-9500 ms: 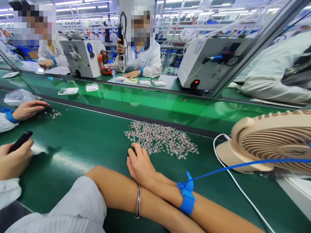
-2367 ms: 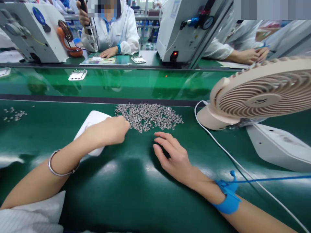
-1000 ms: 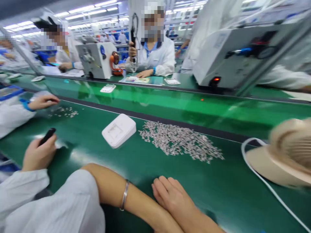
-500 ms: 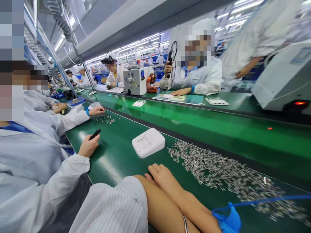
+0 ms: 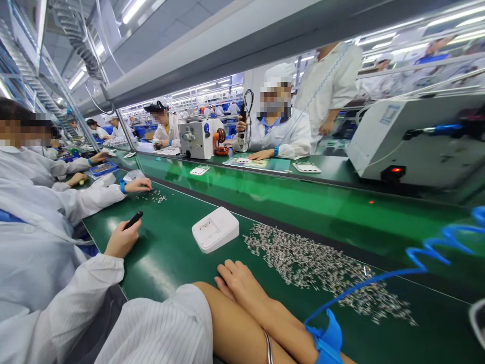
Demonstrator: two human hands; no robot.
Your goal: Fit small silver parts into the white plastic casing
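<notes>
My bare forearms lie crossed at the near edge of the green table [image 5: 162, 273]. My right hand [image 5: 238, 282] rests beside my left forearm, its fingers loosely extended and holding nothing visible. A blue wrist strap [image 5: 329, 339] with a coiled cord is on my right arm. My left forearm, with a metal bracelet [image 5: 268, 347], runs out of the bottom of the picture, so that hand is hidden. A white plastic housing [image 5: 216, 230] with a recessed panel lies just beyond my right hand. To its right spreads a pile of small metal pieces [image 5: 310, 258].
At left, a co-worker's hand [image 5: 123, 237] holds a black pen-like tool [image 5: 134, 220]; another hand [image 5: 138, 185] is by scattered small parts [image 5: 155, 196]. Beyond the shiny green strip [image 5: 265, 187] are a co-worker, white machines [image 5: 200, 139] and flat white panels [image 5: 306, 167].
The view has turned slightly right, so the scene sits further left and more of the machine and coiled cord shows. My arms and the things on the table keep their places.
</notes>
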